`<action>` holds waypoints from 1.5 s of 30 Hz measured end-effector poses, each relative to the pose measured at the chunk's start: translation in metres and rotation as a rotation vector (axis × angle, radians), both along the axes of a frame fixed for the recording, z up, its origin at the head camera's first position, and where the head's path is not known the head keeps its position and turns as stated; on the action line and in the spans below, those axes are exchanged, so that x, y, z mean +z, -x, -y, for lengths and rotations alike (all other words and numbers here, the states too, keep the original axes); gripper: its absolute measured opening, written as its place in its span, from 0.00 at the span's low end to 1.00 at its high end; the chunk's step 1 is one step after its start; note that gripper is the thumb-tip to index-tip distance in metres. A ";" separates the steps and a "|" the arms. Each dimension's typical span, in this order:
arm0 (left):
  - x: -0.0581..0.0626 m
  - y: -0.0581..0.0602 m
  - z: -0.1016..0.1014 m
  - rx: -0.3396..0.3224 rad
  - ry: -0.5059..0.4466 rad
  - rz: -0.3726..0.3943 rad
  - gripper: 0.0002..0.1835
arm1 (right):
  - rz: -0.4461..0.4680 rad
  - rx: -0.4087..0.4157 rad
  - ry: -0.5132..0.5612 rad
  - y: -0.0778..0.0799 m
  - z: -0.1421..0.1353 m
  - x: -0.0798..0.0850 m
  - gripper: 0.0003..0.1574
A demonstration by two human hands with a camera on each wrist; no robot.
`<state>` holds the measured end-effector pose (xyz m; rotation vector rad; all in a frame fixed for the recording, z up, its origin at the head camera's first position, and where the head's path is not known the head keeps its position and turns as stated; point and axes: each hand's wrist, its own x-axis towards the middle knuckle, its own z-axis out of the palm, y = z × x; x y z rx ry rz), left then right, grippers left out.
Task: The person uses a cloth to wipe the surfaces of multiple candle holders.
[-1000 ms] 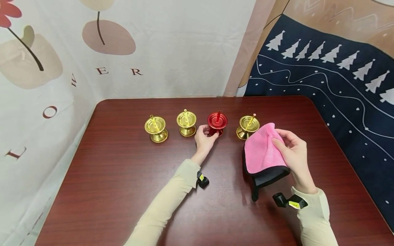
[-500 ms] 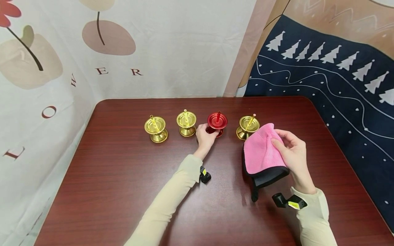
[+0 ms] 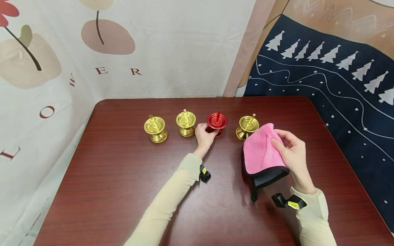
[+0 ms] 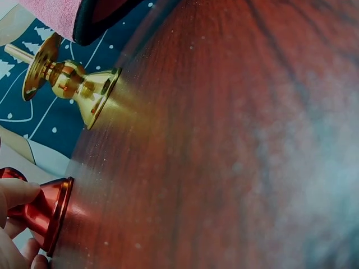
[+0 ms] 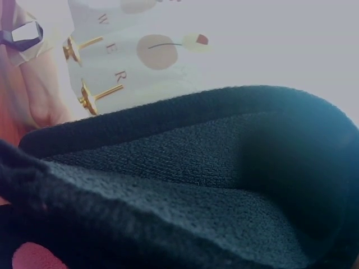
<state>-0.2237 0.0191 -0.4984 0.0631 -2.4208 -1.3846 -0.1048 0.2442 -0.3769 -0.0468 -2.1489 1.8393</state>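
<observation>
In the head view, my left hand [image 3: 205, 139] grips a red metal candle holder [image 3: 217, 119] low, around its stem. The left wrist view shows thumb and fingers wrapped about the waist of that candle holder [image 4: 42, 216], whose flared base faces the table. My right hand [image 3: 293, 150] pinches a folded cloth [image 3: 263, 150], pink on one face, dark grey on the other, with black edging. The cloth hangs just in front of a gold candle holder [image 3: 248, 123] and overlaps its base. Dark folds of the cloth [image 5: 185, 145] fill most of the right wrist view.
Two more gold candle holders stand left of the red one, a nearer one [image 3: 186, 119] and a farther one [image 3: 155, 125]. All are in a row along the back of the dark red wooden table [image 3: 123, 184]. Printed curtains [image 3: 184, 51] hang behind the table.
My left hand has closed in on the red candle holder, its thumb now across the stem and its wrist turned slightly. My right hand and the cloth have hardly moved.
</observation>
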 end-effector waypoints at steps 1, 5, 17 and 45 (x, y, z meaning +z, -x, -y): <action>0.000 0.000 0.000 -0.001 0.001 -0.002 0.17 | 0.000 0.000 -0.001 0.000 0.000 0.000 0.14; -0.001 0.000 0.002 -0.013 -0.001 -0.007 0.17 | -0.004 -0.003 -0.007 0.001 0.000 0.000 0.14; 0.004 -0.004 0.006 -0.081 -0.101 0.015 0.16 | -0.004 -0.015 -0.070 0.003 0.002 0.002 0.15; 0.072 -0.037 0.018 -0.218 -0.215 -0.007 0.13 | 0.054 0.011 0.289 0.034 0.048 0.031 0.13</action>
